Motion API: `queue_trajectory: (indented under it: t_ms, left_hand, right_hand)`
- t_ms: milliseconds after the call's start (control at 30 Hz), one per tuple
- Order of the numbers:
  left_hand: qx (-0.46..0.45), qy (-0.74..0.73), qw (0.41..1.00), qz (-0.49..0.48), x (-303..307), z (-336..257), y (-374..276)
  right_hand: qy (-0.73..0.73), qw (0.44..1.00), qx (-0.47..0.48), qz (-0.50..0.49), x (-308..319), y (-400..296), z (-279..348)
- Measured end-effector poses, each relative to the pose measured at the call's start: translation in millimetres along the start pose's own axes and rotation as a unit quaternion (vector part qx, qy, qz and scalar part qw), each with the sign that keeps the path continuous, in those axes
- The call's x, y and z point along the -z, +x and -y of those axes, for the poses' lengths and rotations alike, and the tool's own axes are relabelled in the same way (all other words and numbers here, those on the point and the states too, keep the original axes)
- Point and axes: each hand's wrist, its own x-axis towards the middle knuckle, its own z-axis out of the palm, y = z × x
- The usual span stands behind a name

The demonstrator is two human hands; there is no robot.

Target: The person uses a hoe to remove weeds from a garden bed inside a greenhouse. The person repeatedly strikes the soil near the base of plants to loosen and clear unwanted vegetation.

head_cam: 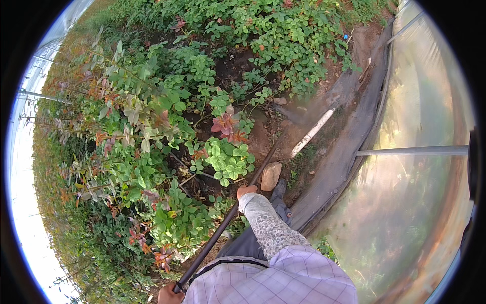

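A long dark pole (218, 233) runs slantwise across my front, from the lower left up to the soil beside the plants. My right hand (246, 190), below a patterned sleeve, is wrapped around its middle. At the near end, by the bottom edge of the view, my left hand (170, 294) grips the pole close to its butt. The far end is blurred near the ground, so the tool's head cannot be made out. A pale brown rock (271, 176) lies just right of the pole, beyond my right hand. Leafy rose bushes (229, 159) grow close on the pole's left.
A whitish bar (312, 133) lies on the soil ahead. Dark plastic sheeting (334, 167) follows the base of a translucent greenhouse wall (410, 212) on the right, where a metal strut (414, 151) crosses. My boot (279, 189) stands beside the rock. Dense foliage (114, 182) fills the left.
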Motion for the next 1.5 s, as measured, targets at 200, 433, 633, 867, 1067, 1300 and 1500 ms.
queue_trajectory:
  t_ms: [200, 433, 633, 867, 1067, 1300, 1500]
  left_hand:
    - [0.052, 0.011, 0.995, -0.086, 26, 103, -52]
    - [0.05, 0.035, 0.993, -0.098, -21, 87, -2]
    - [0.045, -0.017, 0.996, -0.07, -9, 120, -18]
    - [0.043, 0.117, 0.992, 0.008, -8, 122, 35]
    - [-0.151, 0.073, 0.976, 0.142, -86, -83, 156]
    - [-0.229, 0.068, 0.959, 0.155, -130, -323, 198]
    - [-0.184, 0.091, 0.959, 0.195, -148, -313, 201]
  right_hand:
    - [0.358, 0.93, -0.02, 0.08, -68, -99, -31]
    - [0.276, 0.959, -0.056, 0.014, -23, -46, -30]
    - [0.405, 0.895, -0.18, 0.048, -66, -44, -59]
    - [0.385, 0.917, -0.09, 0.048, -27, -45, -67]
    - [0.618, 0.782, -0.063, -0.045, 116, 69, -63]
    - [0.583, 0.801, 0.039, -0.133, 260, 171, -49]
    - [0.406, 0.899, -0.049, -0.155, 232, 186, -75]
